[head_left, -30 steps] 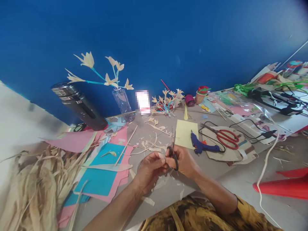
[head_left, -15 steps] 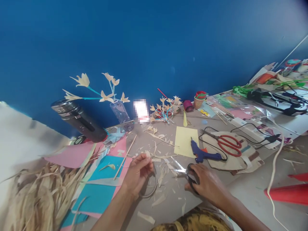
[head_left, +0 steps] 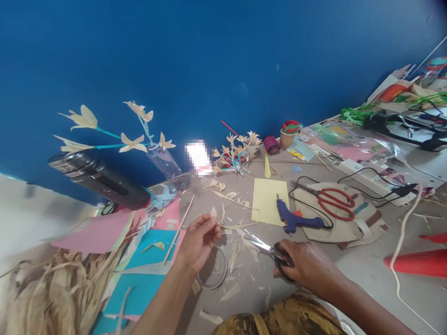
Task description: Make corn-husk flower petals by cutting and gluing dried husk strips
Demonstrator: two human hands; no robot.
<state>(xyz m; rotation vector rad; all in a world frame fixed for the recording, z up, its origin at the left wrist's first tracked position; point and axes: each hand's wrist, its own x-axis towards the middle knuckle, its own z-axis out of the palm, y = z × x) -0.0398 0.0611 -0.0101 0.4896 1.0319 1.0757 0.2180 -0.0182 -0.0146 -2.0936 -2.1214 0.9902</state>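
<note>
My left hand (head_left: 199, 242) is closed in a pinch, and a small pale petal-shaped piece of dried husk (head_left: 213, 213) sticks up between thumb and fingers. Wrapped round the black handles of small scissors (head_left: 261, 244) is my right hand (head_left: 303, 261). The silver blades point left towards my left hand, slightly apart and not touching the husk piece. A thin grey ring (head_left: 226, 269) lies on the table beside my left wrist. Husk scraps (head_left: 234, 255) are scattered between and around both hands.
A blue glue gun (head_left: 298, 219) and red-handled scissors (head_left: 337, 203) lie on the right, past yellow paper (head_left: 268, 201). Husk flowers stand in a clear bottle (head_left: 164, 160) beside a tilted-looking dark flask (head_left: 101, 179). Dried husks (head_left: 63, 288) are heaped at left.
The scissor blades have come closer together. More of the husk piece shows above my left fingertips. The whole view has tilted and shifted slightly.
</note>
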